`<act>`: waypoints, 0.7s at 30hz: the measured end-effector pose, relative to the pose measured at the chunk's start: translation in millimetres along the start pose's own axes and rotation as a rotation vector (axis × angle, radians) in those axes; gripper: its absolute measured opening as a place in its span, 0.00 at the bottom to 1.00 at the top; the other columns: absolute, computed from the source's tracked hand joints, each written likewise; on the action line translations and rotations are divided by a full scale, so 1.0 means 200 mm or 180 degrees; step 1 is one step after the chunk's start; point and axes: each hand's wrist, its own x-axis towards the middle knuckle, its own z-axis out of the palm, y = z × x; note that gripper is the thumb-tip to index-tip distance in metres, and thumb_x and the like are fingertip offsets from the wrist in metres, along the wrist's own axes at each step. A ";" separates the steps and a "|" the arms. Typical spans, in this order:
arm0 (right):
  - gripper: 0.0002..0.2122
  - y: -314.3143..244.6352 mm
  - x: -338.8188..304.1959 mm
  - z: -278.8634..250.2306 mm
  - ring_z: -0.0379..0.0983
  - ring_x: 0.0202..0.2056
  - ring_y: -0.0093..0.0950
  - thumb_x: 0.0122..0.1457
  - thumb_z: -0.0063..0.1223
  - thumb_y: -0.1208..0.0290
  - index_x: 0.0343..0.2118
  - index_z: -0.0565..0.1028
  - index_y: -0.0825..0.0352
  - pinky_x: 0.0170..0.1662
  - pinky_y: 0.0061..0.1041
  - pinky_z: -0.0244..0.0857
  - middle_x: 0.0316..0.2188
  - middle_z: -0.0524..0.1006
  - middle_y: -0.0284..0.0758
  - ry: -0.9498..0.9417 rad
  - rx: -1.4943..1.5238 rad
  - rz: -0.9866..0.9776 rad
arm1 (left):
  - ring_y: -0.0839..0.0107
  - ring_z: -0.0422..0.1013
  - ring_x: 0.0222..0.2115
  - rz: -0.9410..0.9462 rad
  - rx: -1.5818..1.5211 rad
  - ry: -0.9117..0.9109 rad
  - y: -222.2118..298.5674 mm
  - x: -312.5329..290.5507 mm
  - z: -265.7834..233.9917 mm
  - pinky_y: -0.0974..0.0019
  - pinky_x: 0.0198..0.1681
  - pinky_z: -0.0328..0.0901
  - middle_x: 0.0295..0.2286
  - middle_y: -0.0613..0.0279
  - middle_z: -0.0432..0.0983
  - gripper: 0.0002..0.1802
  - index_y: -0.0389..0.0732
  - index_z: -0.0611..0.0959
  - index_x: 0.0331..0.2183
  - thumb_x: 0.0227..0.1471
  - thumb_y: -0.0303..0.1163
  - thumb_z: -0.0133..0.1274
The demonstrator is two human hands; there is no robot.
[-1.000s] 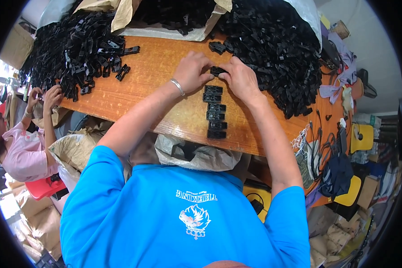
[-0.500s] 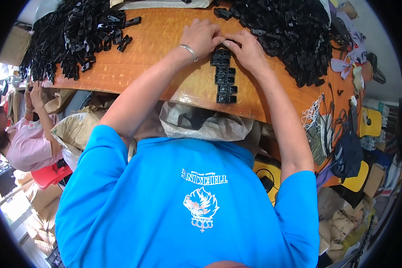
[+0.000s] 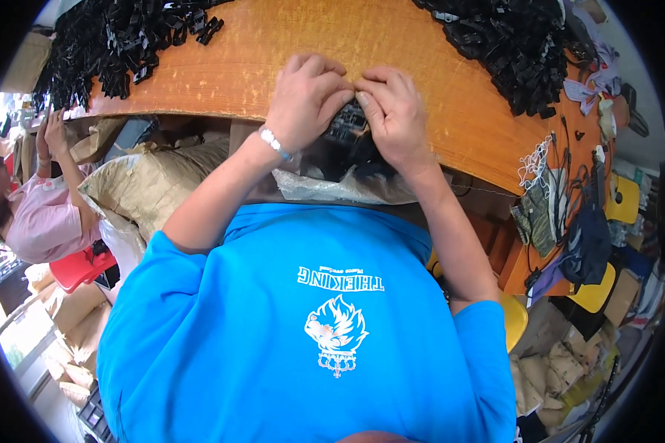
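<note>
Several black plastic pieces lie between my hands at the table's near edge, partly hidden and blurred. My left hand curls along their left side, its thumb reaching toward the other thumb. From the right, my right hand closes in with bent fingers, and both hands' fingertips almost meet behind the pieces. Just below the edge, an open whitish woven sack gapes under my hands, with dark pieces showing in its mouth. I cannot tell how many pieces my fingers cover.
Heaps of similar black pieces lie on the wooden table, one heap far left, another far right. Cables and white string lie at the right. A person in pink sits at the left beside a brown sack.
Both hands have come toward me, bringing the row of black pieces from the tabletop to the near edge above the sack. The view has shifted too.
</note>
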 end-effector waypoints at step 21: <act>0.09 0.26 0.18 -0.33 0.77 0.48 0.44 0.59 0.62 0.80 0.43 0.81 0.70 0.49 0.39 0.73 0.47 0.78 0.45 0.0504 -0.0798 0.0074 | 0.46 0.69 0.61 0.0019 -0.0279 -0.0043 0.01 0.56 0.17 0.50 0.65 0.65 0.61 0.46 0.71 0.31 0.39 0.75 0.62 0.58 0.28 0.60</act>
